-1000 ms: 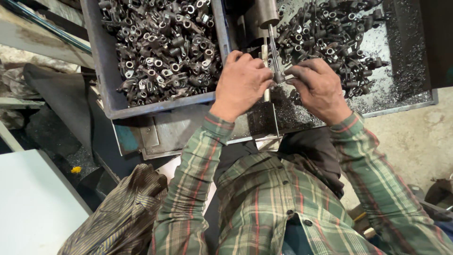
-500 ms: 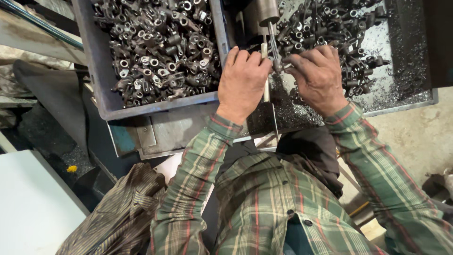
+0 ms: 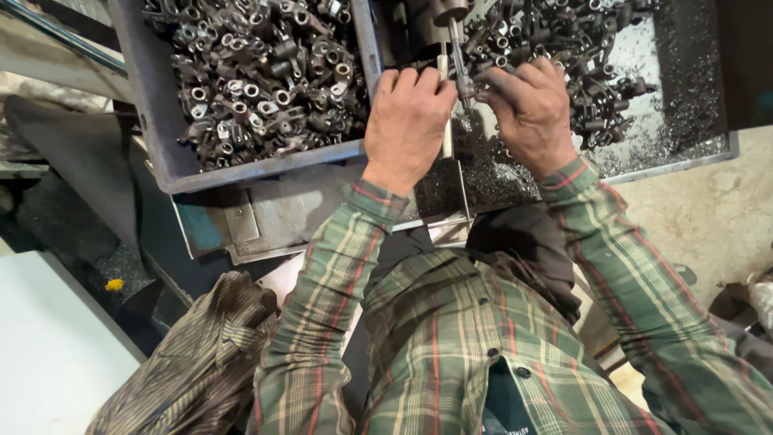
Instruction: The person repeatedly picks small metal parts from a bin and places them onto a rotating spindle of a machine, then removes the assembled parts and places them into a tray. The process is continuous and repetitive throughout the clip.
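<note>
Both hands work right under a drill spindle [image 3: 451, 36] whose thin bit points down between them. The left hand [image 3: 407, 121] is curled with its fingers [image 3: 411, 80] bent around something small at the machine, beside a pale stick-like handle [image 3: 445, 113]; what it grips is hidden by the knuckles, so how tight it is closed cannot be told. The right hand [image 3: 531, 113] has its fingers [image 3: 503, 80] pinched narrow against the bit's lower end, apparently on a small dark metal part [image 3: 467, 83] just at the fingertips. Beyond the left fingers a grey bin [image 3: 241, 173] holds a heap of dark metal fittings; beyond the right fingers more fittings [image 3: 580, 40] lie loose on a tray [image 3: 676, 161] scattered with bright swarf. The risk, as I judge it, is closeness: fingertips touching a bit could be caught or cut if it turns, a loose plaid cuff [image 3: 576, 173] could snag, and sharp swarf under the palms could slice skin
</note>
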`<state>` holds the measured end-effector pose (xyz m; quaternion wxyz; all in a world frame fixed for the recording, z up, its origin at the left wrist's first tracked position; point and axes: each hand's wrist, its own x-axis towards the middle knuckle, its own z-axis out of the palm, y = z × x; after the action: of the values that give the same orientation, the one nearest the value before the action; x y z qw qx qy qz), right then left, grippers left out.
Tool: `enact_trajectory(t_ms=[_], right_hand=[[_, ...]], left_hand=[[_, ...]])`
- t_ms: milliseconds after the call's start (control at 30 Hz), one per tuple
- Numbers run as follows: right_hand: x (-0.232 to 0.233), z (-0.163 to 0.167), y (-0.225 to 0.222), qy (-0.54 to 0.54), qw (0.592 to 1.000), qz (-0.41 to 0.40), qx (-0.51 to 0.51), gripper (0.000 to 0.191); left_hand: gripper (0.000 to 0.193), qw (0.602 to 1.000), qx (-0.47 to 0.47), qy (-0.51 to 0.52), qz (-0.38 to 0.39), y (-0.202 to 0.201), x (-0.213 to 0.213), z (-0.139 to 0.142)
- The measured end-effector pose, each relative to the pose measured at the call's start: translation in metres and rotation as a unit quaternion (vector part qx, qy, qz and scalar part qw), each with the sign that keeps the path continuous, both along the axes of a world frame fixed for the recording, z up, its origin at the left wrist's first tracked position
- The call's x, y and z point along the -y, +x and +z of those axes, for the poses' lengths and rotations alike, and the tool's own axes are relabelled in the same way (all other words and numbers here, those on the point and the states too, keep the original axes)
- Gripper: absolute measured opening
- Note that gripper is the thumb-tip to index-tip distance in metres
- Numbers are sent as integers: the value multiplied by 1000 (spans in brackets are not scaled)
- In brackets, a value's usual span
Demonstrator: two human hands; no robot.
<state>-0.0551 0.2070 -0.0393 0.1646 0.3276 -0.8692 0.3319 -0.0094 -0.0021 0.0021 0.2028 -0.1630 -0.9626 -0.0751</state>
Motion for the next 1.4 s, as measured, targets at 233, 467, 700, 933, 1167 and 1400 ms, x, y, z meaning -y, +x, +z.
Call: enact_trajectory(t_ms=[233, 467, 700, 933, 1167, 1400], right_hand=[[0, 1, -1, 18, 1000, 1, -26, 17], [-3, 0, 1, 9, 1000, 16, 8, 16], [-25, -2, 7, -71, 952, 33, 297, 18], [-17, -40, 7, 189, 970, 108, 109, 36], [-22, -43, 3, 260, 959, 84, 76, 26], [-33, 3, 9, 98, 990, 89, 50, 24]], left_hand=[[14, 999, -5, 15, -47, -2, 10, -5], [20, 995, 40, 71, -51, -12, 10, -8], [18, 981, 113, 102, -118, -5, 14, -4], [16, 728, 34, 681, -67, -7, 49, -17], [26, 846, 31, 530, -43, -5, 38, -13], [37, 979, 104, 136, -115, -3, 21, 12]])
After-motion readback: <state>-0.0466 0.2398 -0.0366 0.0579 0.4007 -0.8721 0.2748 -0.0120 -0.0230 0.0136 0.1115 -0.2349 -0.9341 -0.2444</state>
